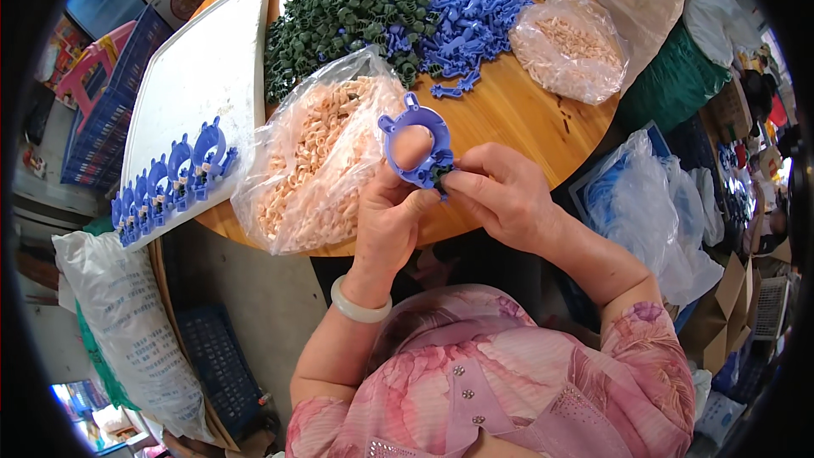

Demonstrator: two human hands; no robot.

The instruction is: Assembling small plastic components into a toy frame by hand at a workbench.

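Note:
Near the table's front edge, my left hand [383, 219] grips a blue plastic ring-shaped part [392, 141] with small ear-like knobs, held upright. My right hand [507, 197] pinches at the ring's lower right, where a small dark green plastic piece [441, 171] sits against it. The right fingertips partly hide that joint. Just left of my hands lies an open clear bag of small peach-coloured plastic pieces [318, 165]. Behind it are a heap of dark green pieces [339, 30] and a heap of blue parts [479, 17].
On the left a white board [199, 59] carries a row of blue ring parts [174, 174] with small figures attached. Another bag of peach pieces [570, 44] lies at the right of the wooden table [555, 131]. Sacks, blue crates [216, 365] and cardboard boxes [725, 309] stand around the table.

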